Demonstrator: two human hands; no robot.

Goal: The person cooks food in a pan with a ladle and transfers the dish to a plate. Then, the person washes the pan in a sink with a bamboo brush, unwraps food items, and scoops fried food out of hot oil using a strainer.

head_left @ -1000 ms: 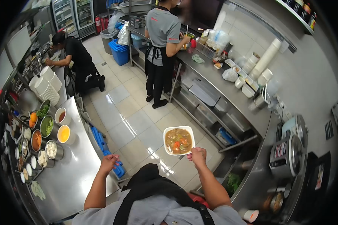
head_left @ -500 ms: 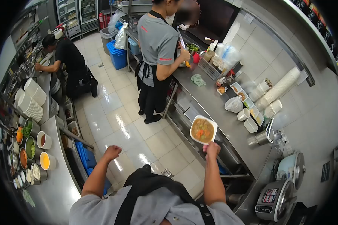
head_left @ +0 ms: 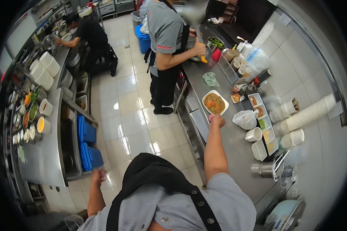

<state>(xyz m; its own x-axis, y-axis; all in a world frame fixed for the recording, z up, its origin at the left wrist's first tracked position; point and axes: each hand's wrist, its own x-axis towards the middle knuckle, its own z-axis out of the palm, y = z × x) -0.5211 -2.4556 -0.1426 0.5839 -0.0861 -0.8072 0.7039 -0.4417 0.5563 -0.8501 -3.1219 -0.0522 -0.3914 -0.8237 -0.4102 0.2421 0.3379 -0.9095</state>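
Note:
My right hand [head_left: 217, 120] reaches forward with its fingers closed on the near edge of a white bowl [head_left: 223, 97]. Brown stew [head_left: 214, 104] with orange pieces fills the bowl, which is over the front part of the right-hand steel counter [head_left: 235, 142]. A crumpled green cloth [head_left: 210, 79] lies just beyond it. My left hand [head_left: 99, 175] hangs low on the other side, slightly blurred, its fingers curled in with nothing seen in them. The nearest thing to it is a blue lidded bin [head_left: 90, 156] under the left counter.
A co-worker [head_left: 165, 50] in grey stands at the right counter, holding an orange-handled tool over a metal bowl. Another person [head_left: 94, 42] kneels by the left counter [head_left: 44, 161]. Food trays [head_left: 266, 134], a mug [head_left: 253, 134] and stacked cups [head_left: 306, 113] line the right wall.
My right hand has carried the bowl of stew forward, from the counter's edge to over its top. My left hand has dropped back and to the left. The view has shifted.

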